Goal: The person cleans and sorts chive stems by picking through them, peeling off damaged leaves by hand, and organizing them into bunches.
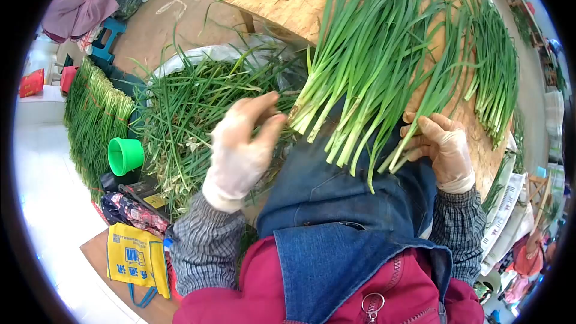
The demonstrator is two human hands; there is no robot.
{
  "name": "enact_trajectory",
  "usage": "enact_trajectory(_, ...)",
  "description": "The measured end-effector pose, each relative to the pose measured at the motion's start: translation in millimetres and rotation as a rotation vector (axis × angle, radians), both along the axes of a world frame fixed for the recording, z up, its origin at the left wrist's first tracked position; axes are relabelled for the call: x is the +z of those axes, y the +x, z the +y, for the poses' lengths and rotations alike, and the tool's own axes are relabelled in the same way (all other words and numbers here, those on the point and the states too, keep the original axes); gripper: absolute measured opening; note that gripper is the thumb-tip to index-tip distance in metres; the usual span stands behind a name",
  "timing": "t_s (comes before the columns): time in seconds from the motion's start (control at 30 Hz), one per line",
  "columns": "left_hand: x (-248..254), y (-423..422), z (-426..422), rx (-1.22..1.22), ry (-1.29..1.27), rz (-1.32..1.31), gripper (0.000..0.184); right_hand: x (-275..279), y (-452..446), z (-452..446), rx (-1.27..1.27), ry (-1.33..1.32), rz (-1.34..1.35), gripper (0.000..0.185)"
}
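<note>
Long green garlic chives (372, 54) with pale stem ends lie in a loose spread on the wooden board, their ends hanging over the edge above my lap. My right hand (441, 147), in a thin whitish glove, pinches a few chive stalks (441, 84) near their pale ends. My left hand (243, 144), gloved alike, is raised to the left of the spread with thumb and fingers apart; nothing shows in it. Beneath and behind it, a large heap of chive trimmings (192, 108) fills a container lined with clear plastic. Another chive bunch (495, 72) lies at the board's right side.
The wooden board (276, 3) reaches toward the top. At left stand bundled chives (96, 114), a green plastic cup (126, 156) and a blue stool (109, 39). A yellow bag (137, 261) lies lower left. Another person's pink clothing (78, 12) shows at upper left.
</note>
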State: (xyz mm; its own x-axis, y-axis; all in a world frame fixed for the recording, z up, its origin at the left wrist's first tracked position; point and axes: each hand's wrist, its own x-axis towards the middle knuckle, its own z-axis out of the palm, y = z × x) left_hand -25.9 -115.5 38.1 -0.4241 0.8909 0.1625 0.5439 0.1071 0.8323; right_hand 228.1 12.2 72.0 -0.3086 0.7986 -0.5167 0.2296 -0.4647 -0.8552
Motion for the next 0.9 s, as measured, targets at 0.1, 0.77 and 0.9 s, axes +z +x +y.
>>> enact_trajectory(0.1, -6.3, 4.4, 28.9, -0.095, -0.200, -0.061, 0.027, 9.0, 9.3, 8.3, 0.072, 0.258, -0.281, 0.025)
enact_trajectory(0.77, -4.6, 19.9, 24.7, 0.040, 0.224, 0.271, 0.017, -17.5, -26.1, 30.7, 0.684, 1.470, -0.436, 0.022)
enact_trajectory(0.9, -8.9, 32.0, 19.9, -0.070, 0.243, 0.125, 0.014, -22.1, -22.2, 27.3, 0.690, 1.490, -0.502, 0.020)
